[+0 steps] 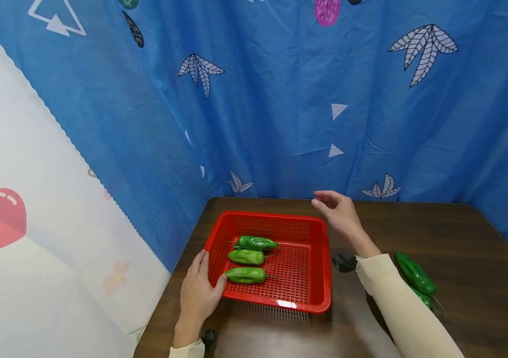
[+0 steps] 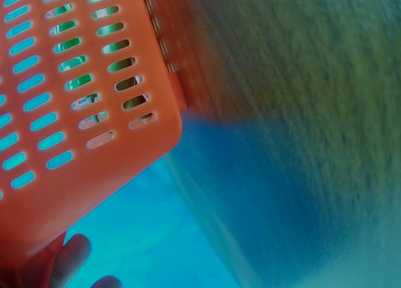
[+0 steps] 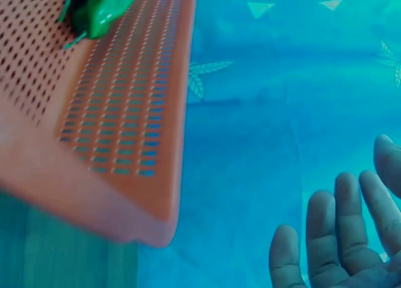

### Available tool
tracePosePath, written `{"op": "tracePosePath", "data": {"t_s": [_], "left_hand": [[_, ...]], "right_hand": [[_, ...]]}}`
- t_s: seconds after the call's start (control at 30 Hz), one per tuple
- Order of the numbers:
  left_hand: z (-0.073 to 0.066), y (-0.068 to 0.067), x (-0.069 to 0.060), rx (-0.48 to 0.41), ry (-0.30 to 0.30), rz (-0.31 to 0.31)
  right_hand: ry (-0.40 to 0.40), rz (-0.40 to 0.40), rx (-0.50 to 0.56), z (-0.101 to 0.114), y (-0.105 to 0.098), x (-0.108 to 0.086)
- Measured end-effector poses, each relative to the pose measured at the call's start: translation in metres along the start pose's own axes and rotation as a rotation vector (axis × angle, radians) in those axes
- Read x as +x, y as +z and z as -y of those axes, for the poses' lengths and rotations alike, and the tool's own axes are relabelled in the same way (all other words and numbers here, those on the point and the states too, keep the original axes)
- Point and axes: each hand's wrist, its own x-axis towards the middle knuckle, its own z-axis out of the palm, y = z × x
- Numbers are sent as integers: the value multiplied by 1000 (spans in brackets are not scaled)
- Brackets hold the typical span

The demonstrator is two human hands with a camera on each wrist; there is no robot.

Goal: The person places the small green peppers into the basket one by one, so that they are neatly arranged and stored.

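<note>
A red perforated plastic basket is on the dark wooden table, with three green peppers lying side by side in its left half. My left hand holds the basket at its near left corner, thumb over the rim and fingers along the left side. In the left wrist view, two of its fingertips show by the basket wall. Above the table beyond the basket's far right corner, my right hand is raised with fingers loosely bent and nothing in them. The right wrist view shows those fingers spread apart.
More green peppers lie to the right, partly hidden behind my right sleeve. Part of a dark round shape shows beneath that forearm. A blue patterned curtain hangs behind the table, with a white cloth at left.
</note>
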Motion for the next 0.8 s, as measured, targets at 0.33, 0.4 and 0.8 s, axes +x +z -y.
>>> {"op": "tracePosePath", "data": {"t_s": [0.33, 0.4, 0.8], "left_hand": [[0, 1, 1, 1, 6, -9], [0, 1, 1, -4, 10, -10], [0, 1, 2, -1, 6, -6]], "right_hand": [[31, -128, 1, -31, -33, -19], [59, -159, 22, -36, -44, -22], [151, -273, -26, -58, -98, -48]]}}
